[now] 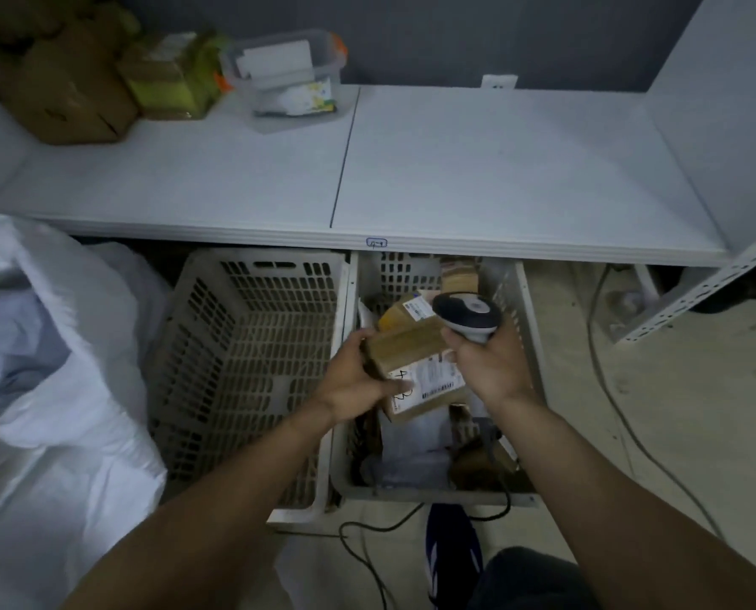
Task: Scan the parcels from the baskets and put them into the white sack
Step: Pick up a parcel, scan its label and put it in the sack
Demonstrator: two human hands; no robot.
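The left hand point(354, 380) grips a small brown cardboard parcel point(411, 350) by its left end. The fingers curl round the far side and the thumb lies across the near edge of its white printed shipping label point(433, 376). The label faces up and carries a barcode and some dark handwriting, possibly digits, though it is too blurred to read.

Just right of that grip, the right hand point(486, 367) is wrapped round the handle of a grey and black handheld barcode scanner point(466, 314). The scanner's head sits above the parcel's far right corner. The two hands are close together, with the parcel between them.

Directly beneath both hands stands a pale slatted plastic basket point(530, 345). It holds more brown parcels point(404, 312) beyond the held one and grey plastic mailers point(411, 455) nearer the person. Touching it, to the left of the grip, is a second pale slatted basket point(244, 345). Further left of that lies the open white woven sack point(72, 345), well apart from the held parcel.

Beyond the hands, a white shelf board point(455, 169) runs over the far ends of both baskets. At its far left it bears brown cardboard boxes point(63, 94) and a clear plastic tub point(288, 77). A dark cable point(609, 389) trails over the floor to the right of the scanner hand.
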